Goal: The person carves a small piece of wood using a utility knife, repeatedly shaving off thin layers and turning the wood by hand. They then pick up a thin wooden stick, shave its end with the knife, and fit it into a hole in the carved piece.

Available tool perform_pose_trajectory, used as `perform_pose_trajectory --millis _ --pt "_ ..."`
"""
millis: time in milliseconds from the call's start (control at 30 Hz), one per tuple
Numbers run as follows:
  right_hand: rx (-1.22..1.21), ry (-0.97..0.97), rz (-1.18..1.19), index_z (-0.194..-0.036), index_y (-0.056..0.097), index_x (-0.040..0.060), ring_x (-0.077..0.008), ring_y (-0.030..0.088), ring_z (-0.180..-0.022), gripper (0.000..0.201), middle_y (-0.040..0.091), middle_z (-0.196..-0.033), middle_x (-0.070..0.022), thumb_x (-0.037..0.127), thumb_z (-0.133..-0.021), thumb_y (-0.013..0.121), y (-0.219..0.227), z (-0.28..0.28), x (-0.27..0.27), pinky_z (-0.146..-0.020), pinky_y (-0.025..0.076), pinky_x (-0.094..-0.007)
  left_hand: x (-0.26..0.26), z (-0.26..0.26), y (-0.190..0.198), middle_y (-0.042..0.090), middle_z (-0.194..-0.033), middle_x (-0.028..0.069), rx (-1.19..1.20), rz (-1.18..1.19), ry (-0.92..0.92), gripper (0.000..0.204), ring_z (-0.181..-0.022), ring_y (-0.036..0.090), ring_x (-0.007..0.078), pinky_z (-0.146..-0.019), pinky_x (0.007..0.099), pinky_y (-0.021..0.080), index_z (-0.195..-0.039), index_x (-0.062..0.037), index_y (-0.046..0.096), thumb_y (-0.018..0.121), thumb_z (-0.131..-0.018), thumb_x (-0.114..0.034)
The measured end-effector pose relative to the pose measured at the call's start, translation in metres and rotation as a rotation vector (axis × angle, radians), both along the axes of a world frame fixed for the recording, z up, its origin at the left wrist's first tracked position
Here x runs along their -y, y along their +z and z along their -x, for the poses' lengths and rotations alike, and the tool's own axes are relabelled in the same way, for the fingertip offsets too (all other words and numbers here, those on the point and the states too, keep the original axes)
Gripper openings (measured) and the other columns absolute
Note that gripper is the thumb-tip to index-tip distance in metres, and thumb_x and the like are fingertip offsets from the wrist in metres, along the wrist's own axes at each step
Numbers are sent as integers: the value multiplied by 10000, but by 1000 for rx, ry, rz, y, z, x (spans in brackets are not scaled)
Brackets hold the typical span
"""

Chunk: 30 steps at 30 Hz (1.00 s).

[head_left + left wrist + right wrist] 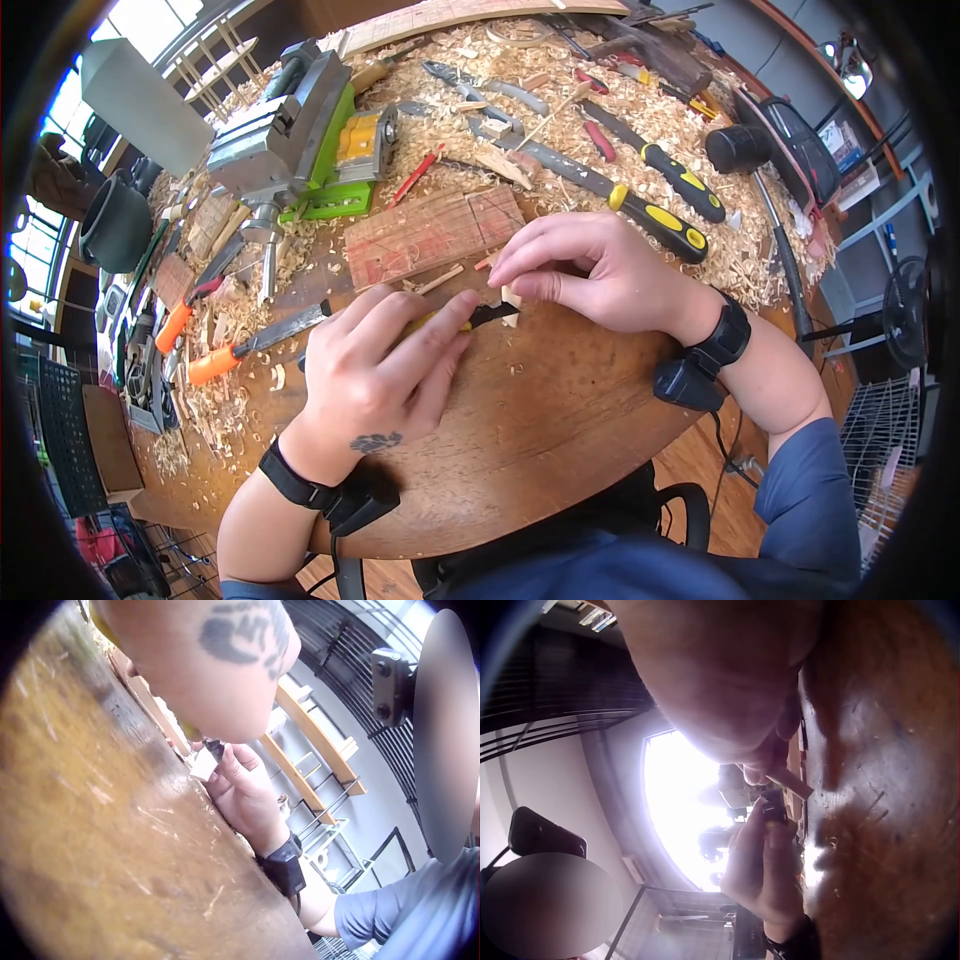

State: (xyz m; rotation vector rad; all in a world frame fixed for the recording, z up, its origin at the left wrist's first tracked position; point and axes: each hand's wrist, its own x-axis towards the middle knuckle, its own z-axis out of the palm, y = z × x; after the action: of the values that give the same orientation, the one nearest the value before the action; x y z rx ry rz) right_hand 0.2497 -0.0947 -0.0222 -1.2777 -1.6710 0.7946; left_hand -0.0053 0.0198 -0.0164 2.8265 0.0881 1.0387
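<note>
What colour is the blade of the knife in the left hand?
The blade is black; it shows best in the head view.

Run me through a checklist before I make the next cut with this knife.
1. Knife in hand: ok, the left hand grips it.
2. Wood piece held: ok, the right hand pinches it.
3. Right thumb well away from the knife: not ok, I'd say; the dark blade's tip sits close to it.
4. Edge seated in the wood: cannot tell; the views don't show the contact clearly.
5. Orange-handled tool away from the working hands: not ok, its metal end lies right beside the left hand.
</note>
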Motion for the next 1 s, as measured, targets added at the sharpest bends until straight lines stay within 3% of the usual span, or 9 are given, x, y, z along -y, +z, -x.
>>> perform_pose_trajectory --millis 33,133,933,1000 --pt "42 17 -98 -1152 834 60 -190 767 -1058 172 807 -1179 -98 27 -993 779 -2 0 -1 -907 610 -304 0 0 0 672 -870 59 -1 1 0 441 -674 624 224 -559 343 519 -1207 -63 825 852 -768 -87" --pt "39 22 -97 -1156 841 66 -215 773 -1068 181 806 -1179 -103 30 -992 776 -3 0 -1 -918 617 -319 0 0 1 661 -858 54 2 -17 16 439 -675 623 219 -555 337 515 -1204 -56 825 855 -766 -84" --pt "20 30 -60 -1183 839 65 -203 764 -1077 218 796 -1196 -95 -10 -1002 744 -3 1 -1 -929 613 -315 7 -3 2 582 -833 16 -63 -71 15 410 -670 575 189 -536 333 491 -1203 -103 833 820 -793 -109" --pt "7 29 -61 -1180 841 68 -200 763 -1077 215 797 -1192 -92 -4 -999 750 -3 2 -1 -930 611 -314 11 0 8 657 -884 74 -144 -32 21 412 -695 627 242 -566 363 506 -1211 -61 827 839 -800 -70"
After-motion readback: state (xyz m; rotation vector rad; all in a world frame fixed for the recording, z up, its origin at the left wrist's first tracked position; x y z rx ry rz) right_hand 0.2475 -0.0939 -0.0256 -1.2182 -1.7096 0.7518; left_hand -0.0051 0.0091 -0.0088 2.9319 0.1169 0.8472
